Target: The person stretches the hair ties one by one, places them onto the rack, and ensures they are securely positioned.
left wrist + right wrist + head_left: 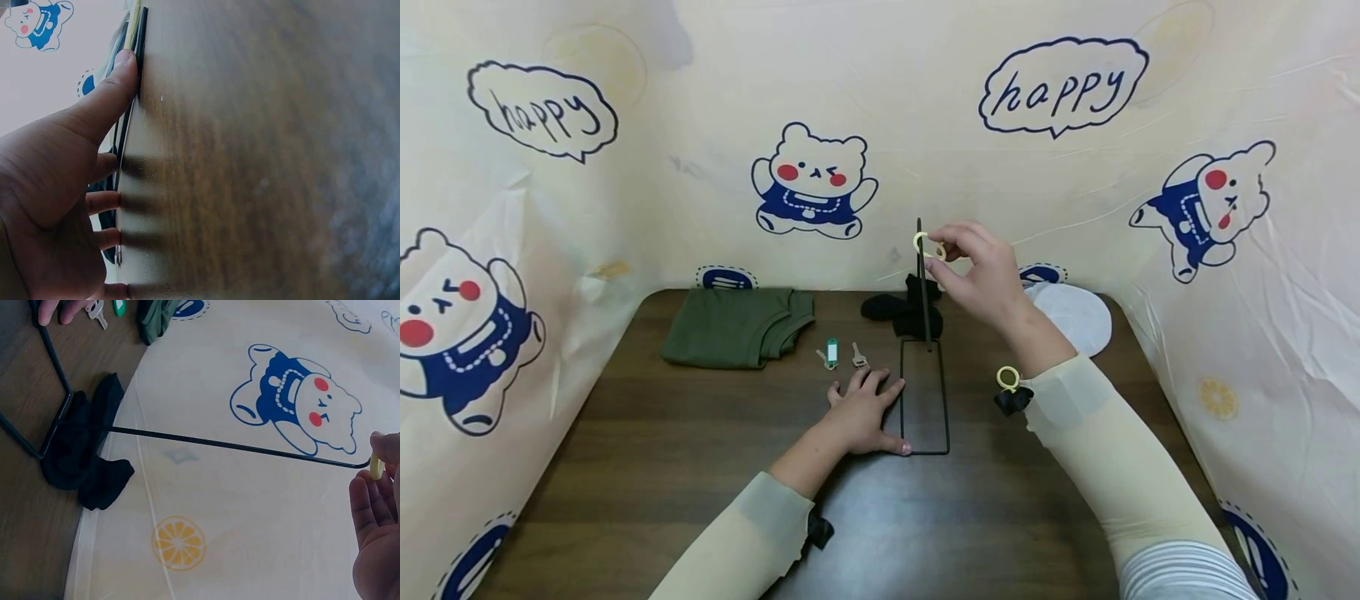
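Note:
A black wire stand (947, 400) has a flat rectangular base on the table and a thin upright rod (237, 447). At the rod's top end, my right hand (981, 267) pinches a pale yellow ring (376, 466) between thumb and fingers. Whether the ring is around the rod or just beside it, I cannot tell. My left hand (859, 417) rests by the base's left side with fingers spread. Its thumb (115, 84) touches the near corner of the base, and the other fingertips reach down to the tabletop. Another pale yellow ring (1008, 379) shows beside my right wrist.
Behind the stand lie black socks (883, 307). Folded dark green cloth (722, 329) sits at the back left, and a white rounded item (1075, 317) at the back right. A key with a green tag (832, 353) and a loose key (859, 357) lie beyond my left hand.

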Motion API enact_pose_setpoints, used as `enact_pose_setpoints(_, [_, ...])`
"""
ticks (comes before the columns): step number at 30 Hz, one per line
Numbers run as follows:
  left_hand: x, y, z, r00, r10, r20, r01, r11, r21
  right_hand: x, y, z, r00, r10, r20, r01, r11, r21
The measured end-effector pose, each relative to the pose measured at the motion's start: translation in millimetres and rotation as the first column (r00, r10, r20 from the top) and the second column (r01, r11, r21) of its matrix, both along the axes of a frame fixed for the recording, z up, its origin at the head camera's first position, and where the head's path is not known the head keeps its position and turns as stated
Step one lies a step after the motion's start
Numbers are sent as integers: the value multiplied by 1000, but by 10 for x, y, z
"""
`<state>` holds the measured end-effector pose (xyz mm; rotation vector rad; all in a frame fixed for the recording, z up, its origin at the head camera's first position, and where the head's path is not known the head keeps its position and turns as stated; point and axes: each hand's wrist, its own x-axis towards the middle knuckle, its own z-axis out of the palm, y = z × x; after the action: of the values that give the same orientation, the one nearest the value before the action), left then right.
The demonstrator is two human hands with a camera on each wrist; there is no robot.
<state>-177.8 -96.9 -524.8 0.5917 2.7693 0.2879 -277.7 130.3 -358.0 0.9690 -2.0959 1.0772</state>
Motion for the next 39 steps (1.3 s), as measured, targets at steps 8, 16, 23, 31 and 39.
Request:
enact_pose_setpoints(8, [10,10,4,1000,-4,6,4,1000,14,-81,-35,-15,992,-89,88,90,996,-3])
enact_pose_setpoints(16, [0,5,5,1000,-1,9,1,1000,17,-65,22,2,989,-114,98,115,993,1])
enact_pose_setpoints(23, [1,-8,22,1000,5,13,-5,1000,15,-10,126,-51,994,-85,65,87,996,-29])
enact_pose_setpoints(31, [1,-5,36,1000,0,17,0,1000,13,102,294,-191,996,-80,28,81,997,-21])
enact_pose_setpoints(39, [-7,-6,27,1000,-1,16,1,1000,-8,242,477,-307,986,-154,69,153,988,11])
